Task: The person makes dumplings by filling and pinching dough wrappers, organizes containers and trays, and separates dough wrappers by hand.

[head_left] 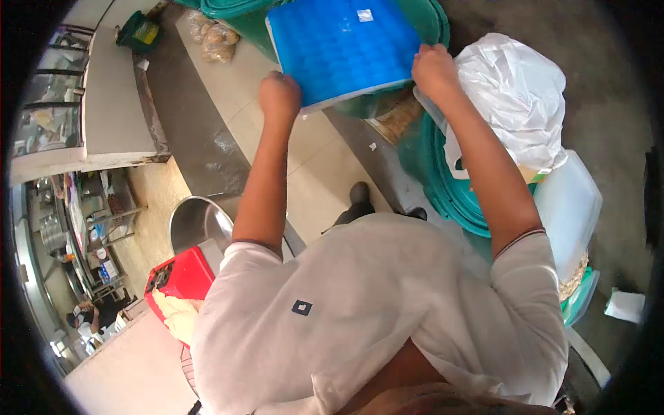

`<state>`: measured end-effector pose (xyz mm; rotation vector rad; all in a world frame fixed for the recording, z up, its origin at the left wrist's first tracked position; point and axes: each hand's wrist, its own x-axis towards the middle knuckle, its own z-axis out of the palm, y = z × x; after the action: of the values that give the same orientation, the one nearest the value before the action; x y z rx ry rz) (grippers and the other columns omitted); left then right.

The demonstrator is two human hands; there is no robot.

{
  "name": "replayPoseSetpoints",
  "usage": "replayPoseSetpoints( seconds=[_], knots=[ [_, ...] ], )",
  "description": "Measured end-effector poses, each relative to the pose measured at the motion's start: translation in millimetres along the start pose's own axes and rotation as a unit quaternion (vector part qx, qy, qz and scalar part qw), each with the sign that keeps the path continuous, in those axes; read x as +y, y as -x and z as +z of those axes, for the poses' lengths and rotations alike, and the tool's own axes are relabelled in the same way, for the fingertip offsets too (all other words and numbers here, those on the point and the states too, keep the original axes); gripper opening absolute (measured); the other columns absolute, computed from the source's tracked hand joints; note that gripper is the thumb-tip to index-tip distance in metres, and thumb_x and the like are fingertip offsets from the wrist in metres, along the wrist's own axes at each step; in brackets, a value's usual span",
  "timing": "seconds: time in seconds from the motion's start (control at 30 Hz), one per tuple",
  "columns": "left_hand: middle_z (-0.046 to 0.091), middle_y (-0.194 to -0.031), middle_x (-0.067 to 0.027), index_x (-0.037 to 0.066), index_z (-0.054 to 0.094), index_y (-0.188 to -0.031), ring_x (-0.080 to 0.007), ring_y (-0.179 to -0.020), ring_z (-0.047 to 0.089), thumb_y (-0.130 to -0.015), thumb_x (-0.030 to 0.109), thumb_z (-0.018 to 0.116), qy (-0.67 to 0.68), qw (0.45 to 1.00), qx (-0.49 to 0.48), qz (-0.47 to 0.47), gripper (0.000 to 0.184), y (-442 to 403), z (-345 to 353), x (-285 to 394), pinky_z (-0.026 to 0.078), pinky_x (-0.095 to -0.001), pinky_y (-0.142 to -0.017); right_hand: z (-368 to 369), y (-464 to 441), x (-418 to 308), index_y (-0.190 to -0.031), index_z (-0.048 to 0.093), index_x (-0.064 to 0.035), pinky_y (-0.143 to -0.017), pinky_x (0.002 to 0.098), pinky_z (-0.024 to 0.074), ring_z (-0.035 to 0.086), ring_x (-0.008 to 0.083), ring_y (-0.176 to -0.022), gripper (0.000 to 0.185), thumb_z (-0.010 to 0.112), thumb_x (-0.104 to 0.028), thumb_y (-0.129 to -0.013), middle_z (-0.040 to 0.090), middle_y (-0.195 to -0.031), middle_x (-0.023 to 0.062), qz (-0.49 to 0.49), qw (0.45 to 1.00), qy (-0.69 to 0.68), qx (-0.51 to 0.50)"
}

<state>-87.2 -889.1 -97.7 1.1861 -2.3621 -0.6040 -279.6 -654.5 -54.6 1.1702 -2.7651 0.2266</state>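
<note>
A flat, rectangular blue pack (349, 52) with rows of rounded bumps, a pale edge and a small white label is held out at arm's length. My left hand (280, 95) is closed on its near left corner. On the right side, my right hand (436, 71) grips the edge with curled fingers. Beneath and behind the pack are green round tubs (437, 22), partly covered by it. What the pack contains cannot be made out.
A white plastic bag (515, 90) sits on a green lid (443, 180) by my right forearm, beside a translucent container (568, 207). To the left are a steel bowl (197, 225), a red machine (181, 280), a green bucket (138, 32) and filled clear bags (218, 43). Another person (90, 318) is far left.
</note>
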Motion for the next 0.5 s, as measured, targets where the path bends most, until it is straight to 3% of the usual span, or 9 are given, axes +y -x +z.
replayPoseSetpoints(
  seconds=[0.1, 0.27, 0.33, 0.5],
  knots=[
    [0.066, -0.082, -0.0241, -0.001, 0.067, -0.088, -0.0410, -0.077, 0.064, -0.086, 0.021, 0.057, -0.008, 1.000, -0.024, -0.007, 0.024, 6, -4, 1, 0.050, -0.0469, -0.072, 32, -12, 13, -0.092, 0.064, 0.0039, -0.084, 0.0465, 0.0485, 0.059, 0.0391, -0.096, 0.021, 0.057, -0.014, -0.082, 0.063, -0.101, 0.0216, 0.052, 0.997, -0.042, 0.048],
    [0.065, -0.081, -0.0253, -0.002, 0.067, -0.086, -0.0423, -0.078, 0.064, -0.086, 0.019, 0.057, -0.009, 1.000, 0.016, -0.007, 0.024, 16, -4, 2, 0.050, -0.0482, -0.072, 37, -13, 15, -0.095, 0.064, 0.0015, -0.087, 0.0467, 0.0474, 0.058, 0.0382, -0.098, 0.023, 0.055, -0.016, -0.084, 0.062, -0.102, 0.0228, 0.056, 0.992, -0.074, 0.088],
    [0.065, -0.080, -0.0255, -0.002, 0.068, -0.086, -0.0429, -0.078, 0.064, -0.085, 0.019, 0.057, 0.004, 1.000, 0.020, -0.018, 0.023, 18, -6, 5, 0.051, -0.0485, -0.072, 49, -19, 23, -0.098, 0.064, 0.0003, -0.087, 0.0455, 0.0476, 0.058, 0.0382, -0.098, 0.023, 0.054, -0.016, -0.084, 0.061, -0.102, 0.0232, -0.007, 0.992, -0.066, 0.108],
    [0.065, -0.085, -0.0269, -0.001, 0.068, -0.087, -0.0427, -0.079, 0.064, -0.085, 0.019, 0.058, -0.016, 1.000, -0.006, -0.007, 0.023, 22, -7, -1, 0.050, -0.0476, -0.075, 39, -14, 20, -0.099, 0.064, 0.0008, -0.086, 0.0444, 0.0486, 0.059, 0.0370, -0.099, 0.024, 0.055, -0.015, -0.083, 0.062, -0.100, 0.0228, -0.007, 0.995, -0.042, 0.086]
  ],
)
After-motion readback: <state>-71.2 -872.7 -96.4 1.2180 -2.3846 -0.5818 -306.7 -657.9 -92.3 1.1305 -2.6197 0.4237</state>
